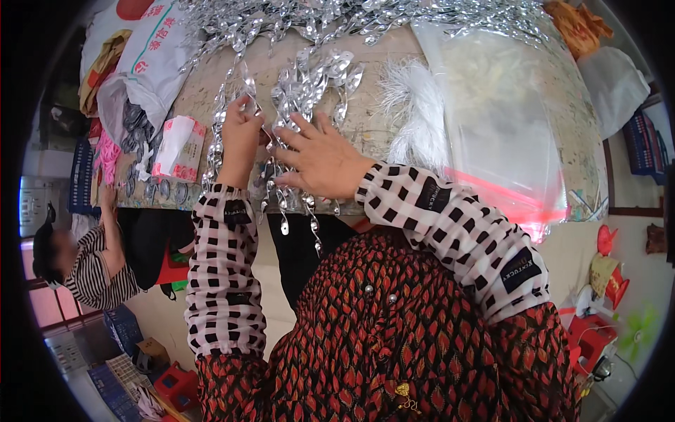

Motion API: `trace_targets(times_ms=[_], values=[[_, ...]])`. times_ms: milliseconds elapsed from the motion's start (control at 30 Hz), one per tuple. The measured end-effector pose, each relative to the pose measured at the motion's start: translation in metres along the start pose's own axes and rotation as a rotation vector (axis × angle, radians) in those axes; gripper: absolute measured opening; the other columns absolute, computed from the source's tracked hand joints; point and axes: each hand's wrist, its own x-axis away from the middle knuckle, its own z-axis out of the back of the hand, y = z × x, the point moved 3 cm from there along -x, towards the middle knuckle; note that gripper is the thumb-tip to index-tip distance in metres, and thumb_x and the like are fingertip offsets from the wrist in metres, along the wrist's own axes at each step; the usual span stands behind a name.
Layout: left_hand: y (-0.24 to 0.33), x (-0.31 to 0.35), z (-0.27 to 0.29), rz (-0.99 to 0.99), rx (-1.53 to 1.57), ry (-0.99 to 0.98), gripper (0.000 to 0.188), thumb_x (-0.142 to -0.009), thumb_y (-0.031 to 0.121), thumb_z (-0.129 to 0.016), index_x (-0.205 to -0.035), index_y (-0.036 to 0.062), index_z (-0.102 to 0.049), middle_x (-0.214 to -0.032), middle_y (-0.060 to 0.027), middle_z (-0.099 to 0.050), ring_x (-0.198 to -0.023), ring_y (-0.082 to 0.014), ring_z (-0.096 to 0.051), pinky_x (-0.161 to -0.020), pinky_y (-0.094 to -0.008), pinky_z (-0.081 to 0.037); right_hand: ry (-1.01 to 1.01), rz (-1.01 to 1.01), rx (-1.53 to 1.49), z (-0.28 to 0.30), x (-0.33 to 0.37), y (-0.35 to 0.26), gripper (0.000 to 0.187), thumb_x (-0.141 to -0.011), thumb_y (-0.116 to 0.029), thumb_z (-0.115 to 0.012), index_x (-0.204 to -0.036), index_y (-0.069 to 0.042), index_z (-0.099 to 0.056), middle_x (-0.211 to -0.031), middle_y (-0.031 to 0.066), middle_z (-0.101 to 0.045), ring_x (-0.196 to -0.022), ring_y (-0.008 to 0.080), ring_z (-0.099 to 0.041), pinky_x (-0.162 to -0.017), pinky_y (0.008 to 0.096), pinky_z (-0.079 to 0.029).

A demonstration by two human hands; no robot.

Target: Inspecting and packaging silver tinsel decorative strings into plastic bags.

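Observation:
My left hand (240, 141) is closed, thumb and fingers pinched on a shiny silver twisted strip (249, 84) that runs up from the fingertips. To its right, my right hand (322, 158) lies with fingers spread over a bunch of silver twisted strips (306, 88), palm down. Several of these strips hang past the table's near edge, below the right hand. Another strand of twisted strips (214, 155) lies just left of my left wrist. What lies under the right palm is hidden.
A large heap of silver strips (351, 17) covers the table's far side. White tinsel threads (416, 116) and clear plastic bags (503, 119) lie to the right. A tissue pack (179, 148) and white sack (151, 53) are left. Another person (102, 264) sits at the left.

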Motion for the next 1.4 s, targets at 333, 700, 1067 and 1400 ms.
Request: trace_targets(times_ms=[333,700,1067,1400], values=[[0.075,0.046,0.027,-0.285,-0.022,0.188,0.047,-0.090,0.006,-0.054,-0.136,0.0011,-0.043,-0.079,-0.0006,-0.051,-0.064,-0.0072,-0.055,-0.047,-0.0208,-0.043,-0.028,0.028,0.032,-0.006,0.006,0.003,0.050,-0.091,-0.049,-0.047,-0.123,-0.012,-0.053,-0.138,0.0115,-0.043,-0.134,0.0361,-0.029,-0.106,0.0596,-0.024],[0.070,0.114,0.009,0.111,0.178,-0.049,0.047,-0.089,0.008,-0.055,-0.134,0.0014,-0.044,-0.089,-0.0032,-0.058,-0.062,-0.0070,-0.052,-0.050,-0.0188,-0.039,0.134,-0.034,-0.145,0.018,0.024,0.008,0.041,-0.091,-0.033,-0.055,-0.121,-0.005,-0.052,-0.128,0.0127,-0.049,-0.119,0.0337,-0.044,-0.101,0.0485,-0.034],[0.053,0.207,-0.046,0.507,0.404,-0.780,0.047,-0.090,0.019,-0.059,-0.130,-0.0012,-0.046,-0.085,-0.0099,-0.061,-0.071,-0.0184,-0.063,-0.063,-0.0282,-0.051,0.177,-0.673,-1.323,0.063,0.087,-0.015,0.024,-0.093,-0.012,-0.059,-0.112,-0.002,-0.051,-0.089,0.0011,-0.060,-0.079,0.0076,-0.058,-0.068,0.0213,-0.047],[0.044,0.189,-0.056,0.486,0.282,-0.625,0.028,-0.097,0.023,-0.050,-0.110,-0.0011,-0.057,-0.070,-0.0072,-0.062,-0.061,-0.0136,-0.059,-0.058,-0.0238,-0.047,0.081,-0.408,-0.022,0.122,0.080,0.058,0.019,-0.083,-0.015,-0.063,-0.100,-0.007,-0.064,-0.089,0.0123,-0.061,-0.084,0.0305,-0.058,-0.074,0.0386,-0.047]])
